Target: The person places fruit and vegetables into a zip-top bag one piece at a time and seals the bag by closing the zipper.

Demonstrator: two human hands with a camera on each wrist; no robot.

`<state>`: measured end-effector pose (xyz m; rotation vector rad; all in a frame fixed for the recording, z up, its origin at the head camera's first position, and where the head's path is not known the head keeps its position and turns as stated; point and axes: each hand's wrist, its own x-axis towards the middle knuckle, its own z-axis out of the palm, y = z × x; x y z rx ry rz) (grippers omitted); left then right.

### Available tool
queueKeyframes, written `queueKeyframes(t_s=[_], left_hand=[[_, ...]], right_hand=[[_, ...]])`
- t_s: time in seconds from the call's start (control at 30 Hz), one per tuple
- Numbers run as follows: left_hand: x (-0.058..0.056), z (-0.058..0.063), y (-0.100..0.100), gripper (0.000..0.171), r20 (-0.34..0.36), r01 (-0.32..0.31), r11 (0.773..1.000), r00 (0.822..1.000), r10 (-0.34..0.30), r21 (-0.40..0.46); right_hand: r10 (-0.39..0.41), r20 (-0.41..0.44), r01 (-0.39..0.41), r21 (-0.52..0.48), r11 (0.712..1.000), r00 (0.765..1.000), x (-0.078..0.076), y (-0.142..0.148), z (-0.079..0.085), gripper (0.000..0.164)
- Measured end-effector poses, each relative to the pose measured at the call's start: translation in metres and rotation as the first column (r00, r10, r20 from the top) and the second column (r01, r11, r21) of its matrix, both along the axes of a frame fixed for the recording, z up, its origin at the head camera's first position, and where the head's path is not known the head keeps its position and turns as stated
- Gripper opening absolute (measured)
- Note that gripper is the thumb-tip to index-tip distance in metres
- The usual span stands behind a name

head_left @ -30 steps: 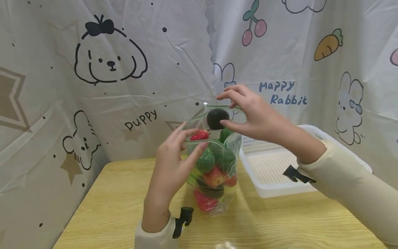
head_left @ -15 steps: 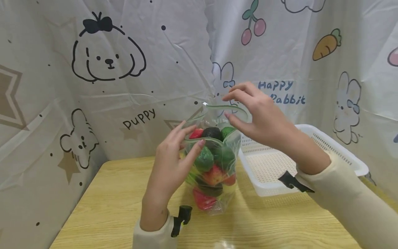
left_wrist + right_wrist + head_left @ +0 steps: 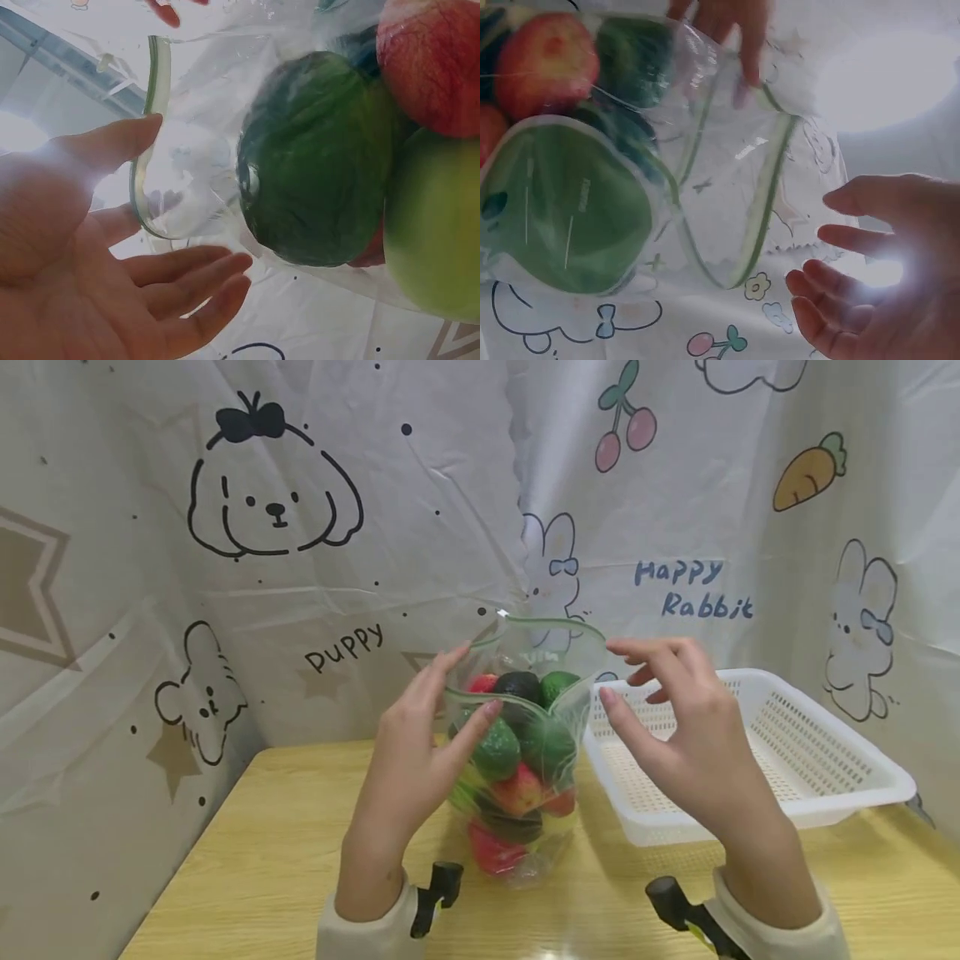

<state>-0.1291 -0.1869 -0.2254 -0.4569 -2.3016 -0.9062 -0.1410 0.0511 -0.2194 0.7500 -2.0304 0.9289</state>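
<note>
A clear zip-top bag [image 3: 525, 860] with a green zip stands upright on the table, its mouth wide open. Inside are a dark, round avocado-like fruit [image 3: 517, 685], green fruits [image 3: 547, 747] and red-orange apples [image 3: 517, 789], with a red piece at the bottom. My left hand [image 3: 408, 743] touches the bag's left rim, thumb in front and fingers fairly straight at the side. In the left wrist view, the left thumb [image 3: 139, 139] lies against the green zip. My right hand [image 3: 690, 727] is beside the right rim with nothing in it, fingers spread and slightly bent.
A white perforated plastic basket [image 3: 825, 814] stands right of the bag, partly behind my right hand. The wood-grain table [image 3: 285, 860] ends at a printed curtain [image 3: 435, 485] behind and to the left.
The dark round fruit has dropped from near my right fingers into the bag. My right hand has moved down and right, from above the mouth to beside it. My left hand stays at the rim.
</note>
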Motion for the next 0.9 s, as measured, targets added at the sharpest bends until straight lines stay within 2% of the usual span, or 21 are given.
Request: queueKeyframes(t_s=[0.1,0.2,0.27,0.33,0.43,0.53,0.63,0.77,0.9], left_hand=[[-0.005,0.001,-0.002,0.076,0.028,0.002,1.000,1.000,-0.002,0.031],[-0.012,0.000,-0.005,0.091,0.107,-0.010,0.997,0.994,0.002,0.076],[-0.017,-0.003,-0.007,0.098,0.175,-0.016,0.995,0.984,-0.002,0.101],[-0.021,-0.008,-0.008,0.102,0.236,-0.007,0.993,0.972,-0.022,0.119],[-0.027,-0.015,-0.006,0.096,0.290,0.020,0.994,0.956,-0.051,0.107],[-0.032,-0.019,-0.002,0.083,0.276,0.082,0.993,0.956,-0.102,0.083],[-0.034,-0.021,0.002,0.069,0.239,0.119,0.991,0.962,-0.131,0.063],[-0.034,-0.021,0.004,0.066,0.225,0.089,0.995,0.970,-0.095,0.034],[-0.029,-0.020,0.003,0.064,0.236,0.051,0.998,0.970,-0.056,0.029]], right_hand=[[0.012,0.047,-0.013,0.025,1.000,0.999,0.004,-0.002,0.000,0.047],[0.025,0.136,-0.036,0.076,0.996,0.990,0.009,-0.006,0.001,0.057],[0.012,0.200,-0.038,0.128,0.991,0.980,0.012,-0.010,-0.001,0.063],[-0.012,0.248,-0.035,0.185,0.982,0.969,0.012,-0.014,-0.005,0.066],[-0.042,0.270,-0.027,0.246,0.969,0.962,0.011,-0.022,-0.013,0.067],[-0.051,0.247,-0.015,0.258,0.966,0.968,0.009,-0.027,-0.018,0.059],[-0.050,0.204,0.001,0.237,0.972,0.978,0.007,-0.029,-0.019,0.043],[-0.045,0.161,0.009,0.218,0.976,0.986,0.003,-0.029,-0.019,0.027],[-0.026,0.182,-0.010,0.197,0.980,0.983,-0.002,-0.026,-0.020,0.023]])
